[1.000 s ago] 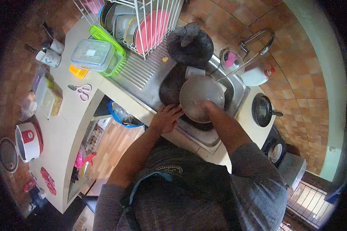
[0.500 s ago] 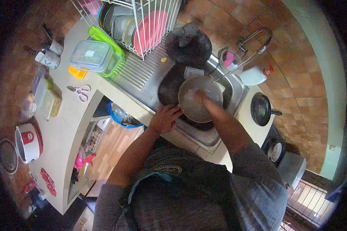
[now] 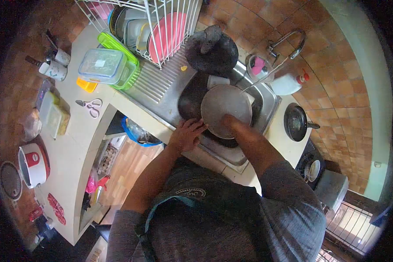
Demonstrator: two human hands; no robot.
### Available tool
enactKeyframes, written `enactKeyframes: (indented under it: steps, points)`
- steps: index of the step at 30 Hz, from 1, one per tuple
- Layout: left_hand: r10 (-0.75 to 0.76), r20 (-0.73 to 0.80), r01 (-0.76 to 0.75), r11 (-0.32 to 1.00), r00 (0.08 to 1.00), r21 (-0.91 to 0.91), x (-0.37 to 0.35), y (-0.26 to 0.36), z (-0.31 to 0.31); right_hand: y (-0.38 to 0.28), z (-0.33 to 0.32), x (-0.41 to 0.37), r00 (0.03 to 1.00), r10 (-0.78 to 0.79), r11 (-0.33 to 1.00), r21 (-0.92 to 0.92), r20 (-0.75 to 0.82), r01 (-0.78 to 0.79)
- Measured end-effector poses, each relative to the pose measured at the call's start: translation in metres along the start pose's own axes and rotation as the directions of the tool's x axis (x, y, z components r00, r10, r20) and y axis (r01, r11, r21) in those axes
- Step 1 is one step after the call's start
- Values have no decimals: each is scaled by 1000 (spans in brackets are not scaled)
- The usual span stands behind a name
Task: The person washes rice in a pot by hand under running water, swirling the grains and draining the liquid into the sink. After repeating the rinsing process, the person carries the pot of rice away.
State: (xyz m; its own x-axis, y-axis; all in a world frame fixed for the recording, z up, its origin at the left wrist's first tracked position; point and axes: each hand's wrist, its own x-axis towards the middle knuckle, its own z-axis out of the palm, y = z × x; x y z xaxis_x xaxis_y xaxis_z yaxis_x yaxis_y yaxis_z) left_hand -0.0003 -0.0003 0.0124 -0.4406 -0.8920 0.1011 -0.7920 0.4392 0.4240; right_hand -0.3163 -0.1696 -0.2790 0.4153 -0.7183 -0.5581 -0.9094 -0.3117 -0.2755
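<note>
A round grey bowl (image 3: pixel 216 102) sits over the sink basin, its inside cloudy or wet-looking. My left hand (image 3: pixel 188 134) grips its near left rim with the fingertips, over the front edge of the sink. Inside the bowl, near its lower side, is my right hand (image 3: pixel 232 126), whose fingers point down and are mostly hidden. From the curved tap (image 3: pixel 298 49) a thin stream of water runs to the bowl's far right rim. A dark pan (image 3: pixel 190 98) lies partly beneath the bowl, and a white cup (image 3: pixel 217 81) stands behind it.
A blackened wok (image 3: pixel 212 52) rests on the sink's back edge. To the left are a dish rack (image 3: pixel 155 30), stacked plastic containers (image 3: pixel 101 65) and scissors (image 3: pixel 91 106). A soap bottle (image 3: pixel 290 84) and a frying pan (image 3: pixel 295 122) stand to the right.
My right hand has moved from the middle of the bowl toward its near side. My left hand stays at the rim. The view has shifted slightly.
</note>
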Motion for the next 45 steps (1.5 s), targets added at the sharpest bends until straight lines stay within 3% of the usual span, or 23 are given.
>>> enactKeyframes:
  steps: [4,5,9,15,20,21,22,23,24,25,26,37,45]
  points:
    - [-17,38,18,1000,999,-17,0,0,-1,-21,-9,-15,994,107,971,213,19,-108]
    - [-19,47,20,999,999,-35,0,0,0,-38,-21,10,991,133,955,265,27,-136]
    - [-25,86,26,999,996,-19,1,-1,1,-32,-36,-24,970,233,854,463,71,-239]
    - [-46,115,45,999,992,9,1,1,-3,-50,-70,-31,922,345,614,702,173,-361]
    - [-8,19,8,1000,1000,-23,-1,-2,4,-59,-100,-43,867,408,352,827,285,-438]
    - [-6,19,7,1000,1000,-22,-1,-2,4,-57,-107,-51,867,408,351,828,284,-437]
    - [-6,20,6,1000,1000,-16,0,-2,3,-52,-115,-59,994,103,850,523,-43,-65]
    - [-6,21,6,1000,1000,-10,0,-2,3,-51,-121,-64,926,-344,939,-30,-155,343]
    - [-6,22,6,1000,1000,-9,0,-1,1,-31,-97,-24,926,-344,939,-29,-156,343]
    - [-5,36,6,1000,999,-3,0,-1,-1,-6,-68,7,999,44,845,533,15,-45]
    - [-6,51,6,1000,999,2,1,-1,-2,-26,-38,60,891,273,363,819,362,-444]
    - [-20,61,22,999,998,-24,0,0,-1,-57,-43,89,925,216,444,812,313,-378]
    - [-16,65,16,1000,998,8,0,0,1,-47,-42,65,947,170,508,800,272,-321]
